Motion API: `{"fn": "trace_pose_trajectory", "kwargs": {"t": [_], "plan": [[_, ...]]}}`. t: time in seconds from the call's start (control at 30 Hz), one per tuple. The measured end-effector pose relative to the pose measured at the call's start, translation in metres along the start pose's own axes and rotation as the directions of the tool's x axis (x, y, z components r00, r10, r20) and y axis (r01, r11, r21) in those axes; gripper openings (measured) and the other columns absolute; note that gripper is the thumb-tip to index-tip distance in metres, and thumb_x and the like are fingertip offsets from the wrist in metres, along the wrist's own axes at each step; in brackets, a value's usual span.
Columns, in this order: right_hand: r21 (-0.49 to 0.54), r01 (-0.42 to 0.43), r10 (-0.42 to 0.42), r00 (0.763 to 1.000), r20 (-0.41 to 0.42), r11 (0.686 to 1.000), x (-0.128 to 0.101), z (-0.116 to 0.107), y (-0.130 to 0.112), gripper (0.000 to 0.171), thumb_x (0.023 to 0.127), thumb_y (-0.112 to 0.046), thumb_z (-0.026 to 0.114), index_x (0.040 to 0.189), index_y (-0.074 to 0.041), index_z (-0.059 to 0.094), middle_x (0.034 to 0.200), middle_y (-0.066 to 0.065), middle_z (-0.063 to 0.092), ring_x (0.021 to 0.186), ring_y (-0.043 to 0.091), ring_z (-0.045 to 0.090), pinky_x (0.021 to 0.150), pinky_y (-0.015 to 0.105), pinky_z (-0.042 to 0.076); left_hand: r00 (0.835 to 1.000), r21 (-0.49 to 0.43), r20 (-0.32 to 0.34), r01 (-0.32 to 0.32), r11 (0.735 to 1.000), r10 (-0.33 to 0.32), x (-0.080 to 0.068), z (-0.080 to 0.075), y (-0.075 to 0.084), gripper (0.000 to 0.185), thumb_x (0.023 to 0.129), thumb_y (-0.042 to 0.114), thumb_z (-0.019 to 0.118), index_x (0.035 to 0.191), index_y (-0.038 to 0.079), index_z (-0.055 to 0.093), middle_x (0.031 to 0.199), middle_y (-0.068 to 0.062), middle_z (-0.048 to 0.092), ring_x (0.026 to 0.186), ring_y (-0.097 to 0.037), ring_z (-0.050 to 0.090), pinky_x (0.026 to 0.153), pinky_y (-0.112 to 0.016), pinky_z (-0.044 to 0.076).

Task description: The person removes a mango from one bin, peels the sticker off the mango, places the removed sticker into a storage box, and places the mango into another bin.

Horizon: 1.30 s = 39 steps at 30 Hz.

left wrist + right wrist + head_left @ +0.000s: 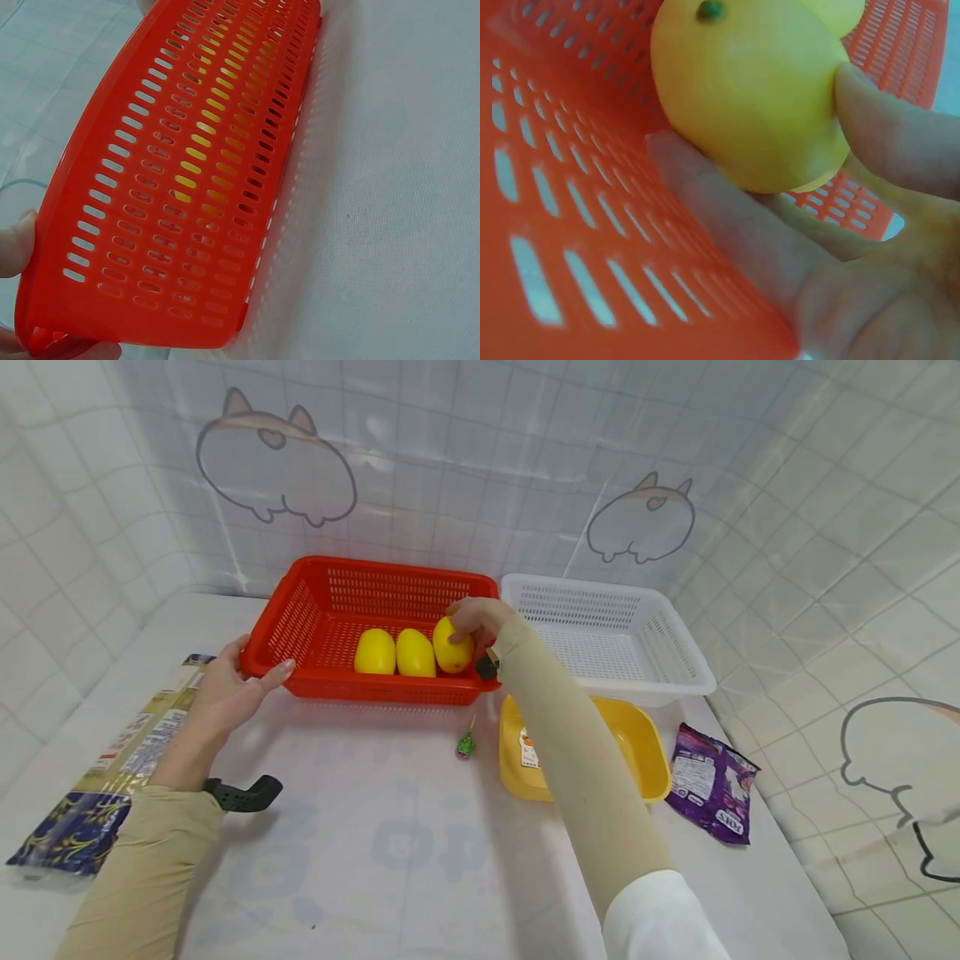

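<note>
A red plastic basket (382, 692) with slotted walls stands at the back of the table. Its left front corner is held by my left hand (236, 683), thumb on the rim. In the left wrist view, fingertips (16, 244) show at the edge of the basket wall. Inside the basket, at its right end, my right hand (480, 620) holds a smooth yellow oval fruit (452, 653) with a green stem dot, between thumb (900, 139) and fingers. Two more such fruits, the left one (375, 652) and the middle one (415, 653), lie beside it in a row.
A white basket (686, 647) adjoins the red one on the right. In front of it sits a yellow tub (517, 777), partly behind my right forearm. A purple packet (712, 781), a green-wrapped lollipop (466, 745) and a long blue-and-gold package (82, 822) lie on the table.
</note>
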State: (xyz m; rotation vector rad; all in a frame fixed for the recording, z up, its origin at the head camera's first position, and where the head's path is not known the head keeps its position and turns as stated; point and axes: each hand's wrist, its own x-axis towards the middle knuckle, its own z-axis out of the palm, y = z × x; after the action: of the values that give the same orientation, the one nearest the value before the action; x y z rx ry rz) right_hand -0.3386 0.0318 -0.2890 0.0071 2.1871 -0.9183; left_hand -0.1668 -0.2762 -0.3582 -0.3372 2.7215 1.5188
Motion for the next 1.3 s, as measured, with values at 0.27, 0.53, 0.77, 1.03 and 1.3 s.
{"fn": "trace_pose_trajectory", "kwargs": {"t": [0.27, 0.53, 0.77, 1.03, 1.3], "plan": [[0.015, 0.008, -0.009, 0.998, 0.058, 1.000, 0.005, -0.002, 0.004, 0.068, 0.100, -0.007, 0.055, 0.159, -0.024, 0.028, 0.161, 0.005, 0.029, 0.130, 0.032, 0.052, 0.104, 0.047, 0.050, 1.000, 0.007, -0.008, 0.006, 1.000, -0.006, 0.001, 0.002, 0.000, 0.111, 0.090, 0.067, 0.055, 0.160, 0.006, -0.008, 0.164, -0.027, 0.012, 0.143, -0.049, 0.026, 0.112, -0.066, 0.032], [0.027, 0.012, -0.015, 0.995, 0.103, 1.000, 0.001, -0.001, 0.007, 0.068, 0.100, -0.008, 0.056, 0.160, -0.021, 0.027, 0.161, 0.008, 0.031, 0.129, 0.033, 0.055, 0.106, 0.048, 0.049, 1.000, 0.004, -0.017, 0.006, 1.000, -0.006, 0.001, 0.003, 0.002, 0.111, 0.090, 0.066, 0.055, 0.160, 0.007, -0.007, 0.164, -0.027, 0.013, 0.143, -0.049, 0.027, 0.111, -0.066, 0.033], [0.034, 0.019, -0.022, 0.995, 0.097, 0.999, 0.017, -0.001, 0.011, 0.067, 0.095, -0.011, 0.065, 0.155, -0.021, 0.037, 0.151, 0.010, 0.044, 0.125, 0.033, 0.057, 0.106, 0.046, 0.049, 1.000, 0.003, -0.022, 0.005, 1.000, -0.005, 0.001, 0.003, 0.003, 0.109, 0.091, 0.064, 0.056, 0.160, 0.007, -0.006, 0.164, -0.027, 0.014, 0.143, -0.049, 0.027, 0.111, -0.066, 0.034], [0.005, 0.052, -0.052, 0.993, 0.105, 0.999, 0.021, 0.000, 0.015, 0.068, 0.094, -0.012, 0.068, 0.154, -0.018, 0.038, 0.145, 0.011, 0.049, 0.115, 0.030, 0.064, 0.102, 0.042, 0.052, 1.000, 0.004, -0.018, 0.003, 1.000, -0.003, 0.000, 0.001, 0.001, 0.110, 0.091, 0.065, 0.056, 0.160, 0.007, -0.007, 0.163, -0.028, 0.013, 0.143, -0.049, 0.026, 0.112, -0.066, 0.033], [-0.030, 0.091, -0.087, 0.988, 0.126, 0.995, 0.023, 0.000, 0.016, 0.068, 0.094, -0.007, 0.067, 0.154, -0.017, 0.038, 0.150, 0.012, 0.045, 0.114, 0.032, 0.065, 0.101, 0.042, 0.053, 1.000, 0.010, -0.023, 0.000, 1.000, 0.000, -0.001, 0.002, -0.001, 0.111, 0.090, 0.067, 0.055, 0.160, 0.007, -0.006, 0.163, -0.029, 0.015, 0.141, -0.050, 0.028, 0.111, -0.066, 0.035]]}}
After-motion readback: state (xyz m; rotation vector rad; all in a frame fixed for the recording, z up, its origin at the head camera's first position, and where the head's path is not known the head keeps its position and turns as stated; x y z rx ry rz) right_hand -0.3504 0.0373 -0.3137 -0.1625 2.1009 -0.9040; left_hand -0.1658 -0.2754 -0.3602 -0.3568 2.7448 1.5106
